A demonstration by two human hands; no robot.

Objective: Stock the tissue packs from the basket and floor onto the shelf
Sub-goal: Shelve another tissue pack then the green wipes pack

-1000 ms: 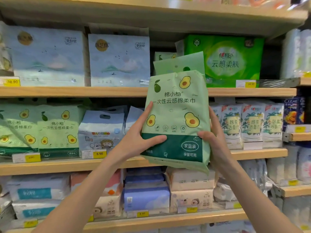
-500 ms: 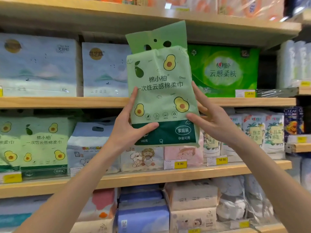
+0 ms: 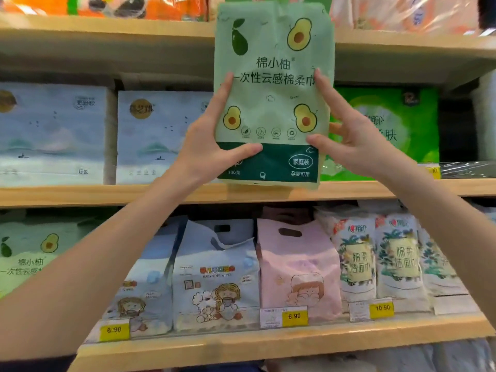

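A pale green avocado-print tissue pack (image 3: 272, 84) stands upright in front of the upper wooden shelf (image 3: 80, 194), its bottom edge level with the shelf board. My left hand (image 3: 212, 140) grips its left side, thumb across the dark green band. My right hand (image 3: 351, 135) presses its right side with fingers spread. The pack's top reaches the shelf above. It sits in the gap between a pale blue tissue bundle (image 3: 161, 135) and a bright green tissue pack (image 3: 386, 130). The basket and floor are out of view.
A matching avocado pack (image 3: 29, 253) sits at the left of the lower shelf (image 3: 268, 342), beside blue baby wipe packs (image 3: 214, 280), a pink pack (image 3: 298, 267) and white cotton towel packs (image 3: 375, 259). Orange packs (image 3: 166, 6) fill the top shelf.
Both hands have lifted the avocado pack from the middle shelf level up to the upper shelf gap. The view has tilted upward and closer.
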